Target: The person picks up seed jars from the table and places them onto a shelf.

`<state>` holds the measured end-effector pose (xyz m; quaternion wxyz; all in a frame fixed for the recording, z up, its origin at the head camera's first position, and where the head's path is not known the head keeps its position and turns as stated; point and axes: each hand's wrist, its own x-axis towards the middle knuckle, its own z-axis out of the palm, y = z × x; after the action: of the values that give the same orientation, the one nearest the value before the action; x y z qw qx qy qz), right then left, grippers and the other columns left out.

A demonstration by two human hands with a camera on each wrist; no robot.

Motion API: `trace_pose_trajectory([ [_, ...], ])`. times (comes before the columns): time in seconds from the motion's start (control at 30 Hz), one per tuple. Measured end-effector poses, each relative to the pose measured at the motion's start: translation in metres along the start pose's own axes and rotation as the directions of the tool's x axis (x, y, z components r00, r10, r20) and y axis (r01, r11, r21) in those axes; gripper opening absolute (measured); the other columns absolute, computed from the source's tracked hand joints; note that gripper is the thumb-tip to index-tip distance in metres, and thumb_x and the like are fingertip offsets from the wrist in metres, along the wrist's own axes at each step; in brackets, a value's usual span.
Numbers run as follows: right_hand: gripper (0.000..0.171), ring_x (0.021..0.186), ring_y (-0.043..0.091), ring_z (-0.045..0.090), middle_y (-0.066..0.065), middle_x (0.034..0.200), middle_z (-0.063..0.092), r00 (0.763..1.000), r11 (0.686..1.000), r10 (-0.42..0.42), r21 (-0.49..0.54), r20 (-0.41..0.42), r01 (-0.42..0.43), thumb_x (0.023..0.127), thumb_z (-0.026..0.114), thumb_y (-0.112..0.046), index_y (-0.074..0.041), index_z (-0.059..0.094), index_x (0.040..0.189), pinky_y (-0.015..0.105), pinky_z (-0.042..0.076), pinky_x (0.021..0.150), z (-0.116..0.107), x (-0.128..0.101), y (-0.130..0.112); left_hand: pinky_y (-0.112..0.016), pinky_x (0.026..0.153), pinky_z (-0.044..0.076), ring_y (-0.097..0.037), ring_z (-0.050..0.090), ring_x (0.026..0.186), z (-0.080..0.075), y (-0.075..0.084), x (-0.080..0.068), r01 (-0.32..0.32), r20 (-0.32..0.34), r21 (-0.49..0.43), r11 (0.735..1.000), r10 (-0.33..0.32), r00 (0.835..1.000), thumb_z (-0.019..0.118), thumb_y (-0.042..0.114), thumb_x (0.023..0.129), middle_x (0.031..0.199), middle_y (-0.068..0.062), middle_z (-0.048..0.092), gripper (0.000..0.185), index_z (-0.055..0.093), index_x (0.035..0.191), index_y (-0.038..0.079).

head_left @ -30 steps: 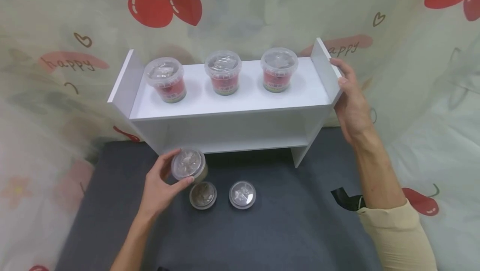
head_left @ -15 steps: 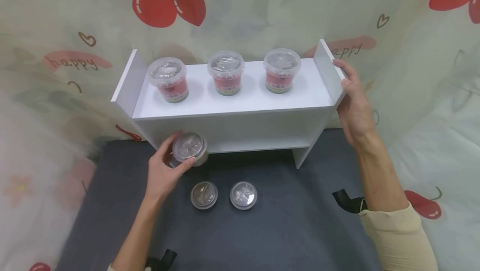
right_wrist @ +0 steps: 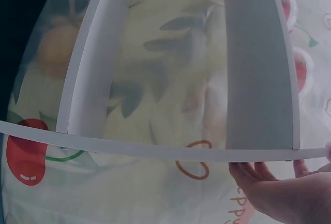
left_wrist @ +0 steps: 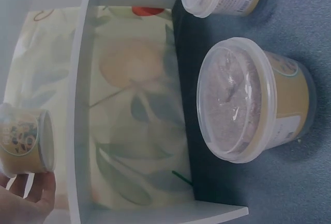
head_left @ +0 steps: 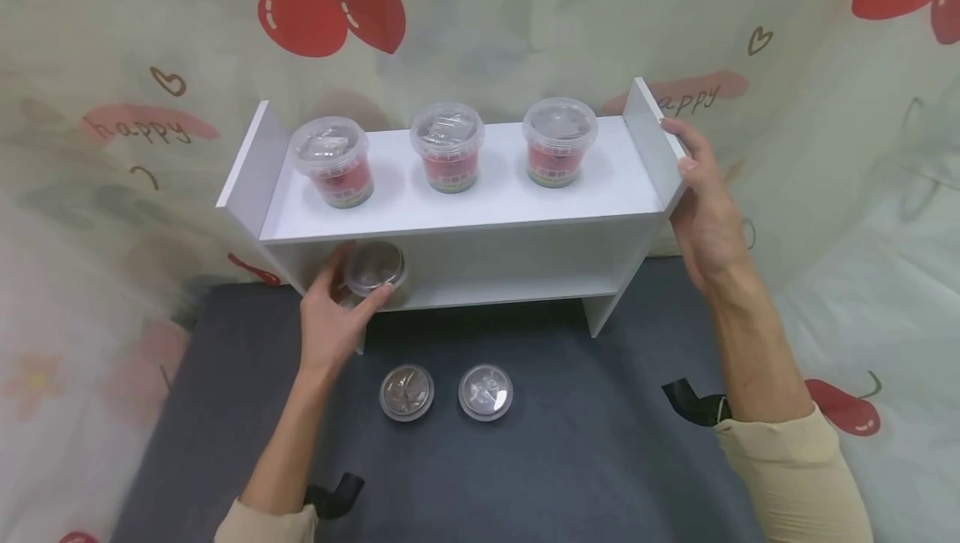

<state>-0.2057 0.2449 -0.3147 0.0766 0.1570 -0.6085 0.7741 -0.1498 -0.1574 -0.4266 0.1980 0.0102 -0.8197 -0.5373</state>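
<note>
From the head view, the left hand (head_left: 330,322) held its grip curled around a tub (head_left: 373,270) at the left end of the lower shelf of the white rack (head_left: 465,209). The right hand (head_left: 701,209) lay with fingers mostly straight against the rack's right side panel.

The left wrist view showed fingertips (left_wrist: 31,193) on that tub (left_wrist: 26,140), with two tubs (left_wrist: 253,100) on the dark counter (left_wrist: 310,38).

The right wrist view showed fingers (right_wrist: 258,172) under the panel's edge.
</note>
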Motion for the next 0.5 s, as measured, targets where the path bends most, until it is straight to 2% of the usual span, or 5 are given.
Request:
trace_pose_trajectory([
  [0.03, 0.048, 0.125, 0.027, 0.035, 0.011, 0.142, 0.035, 1.000, 1.000, 0.000, -0.001, 0.000, 0.000, 0.098, 0.042, -0.029, -0.018, 0.042, 0.145, 0.041, 0.028, 0.098, 0.000, 0.000, 0.000, -0.018, 0.089, 0.045, -0.023, 0.057, 0.118, 0.001, -0.001, 0.002, 0.011, -0.001, -0.002, 1.000, -0.011, 1.000, 0.084, 0.014, 0.079, 0.139, -0.009, 0.056, 0.072, 0.053, 0.143, 0.015],
  [0.27, 0.046, 0.124, 0.027, 0.036, 0.011, 0.142, 0.036, 1.000, 1.000, -0.004, 0.002, -0.001, 0.004, 0.098, 0.041, -0.029, -0.019, 0.043, 0.144, 0.041, 0.029, 0.096, 0.000, 0.000, 0.000, -0.016, 0.083, 0.046, -0.036, 0.058, 0.114, -0.001, 0.041, 0.000, 0.059, 0.024, -0.038, 0.998, -0.059, 0.998, 0.080, 0.004, 0.081, 0.137, -0.027, 0.052, 0.069, 0.049, 0.142, -0.003],
  [0.5, 0.047, 0.126, 0.028, 0.035, 0.011, 0.144, 0.035, 1.000, 1.000, -0.009, -0.009, -0.003, 0.009, 0.098, 0.041, -0.029, -0.019, 0.042, 0.144, 0.042, 0.027, 0.097, 0.001, 0.000, 0.000, -0.018, 0.085, 0.046, -0.034, 0.057, 0.117, 0.001, 0.034, 0.001, 0.044, 0.018, -0.047, 0.998, -0.043, 0.999, 0.082, 0.001, 0.078, 0.135, -0.027, 0.053, 0.071, 0.050, 0.140, -0.004],
])
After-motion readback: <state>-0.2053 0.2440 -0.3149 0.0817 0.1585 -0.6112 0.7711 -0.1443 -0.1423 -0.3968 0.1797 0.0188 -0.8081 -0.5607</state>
